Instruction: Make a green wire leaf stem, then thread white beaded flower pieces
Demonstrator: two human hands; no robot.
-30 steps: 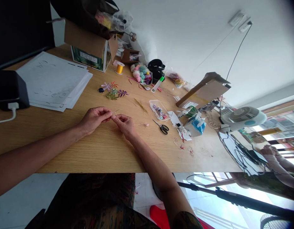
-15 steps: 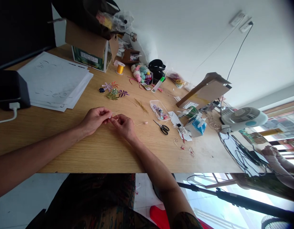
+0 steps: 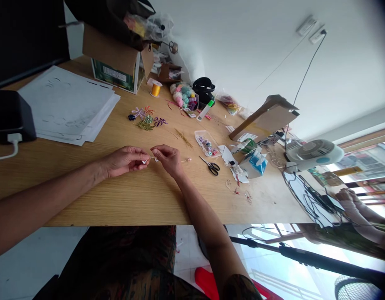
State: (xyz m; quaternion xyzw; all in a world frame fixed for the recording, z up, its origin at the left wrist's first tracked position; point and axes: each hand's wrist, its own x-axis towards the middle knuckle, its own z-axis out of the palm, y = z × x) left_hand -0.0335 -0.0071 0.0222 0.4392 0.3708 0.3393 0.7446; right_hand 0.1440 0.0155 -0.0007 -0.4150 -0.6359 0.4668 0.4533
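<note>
My left hand [image 3: 125,160] and my right hand [image 3: 169,158] meet over the middle of the wooden table [image 3: 142,196]. Both pinch a thin wire with small beads [image 3: 151,158] held between their fingertips. The wire runs on to the right and ends in a small pink bead piece [image 3: 188,159] on the table. Finished beaded flowers [image 3: 146,119] lie just beyond the hands.
Scissors [image 3: 211,166] and a clear bead box [image 3: 206,144] lie right of my hands. A paper stack [image 3: 67,106], a black device [image 3: 9,118], a cardboard box [image 3: 117,62], a yellow spool [image 3: 155,88], pompoms [image 3: 183,95] and a fan [image 3: 314,153] crowd the table. Another person's hand [image 3: 347,196] shows far right.
My right hand has lifted and shifted slightly right, drawing the wire out from my left fingertips. The view has shifted a little.
</note>
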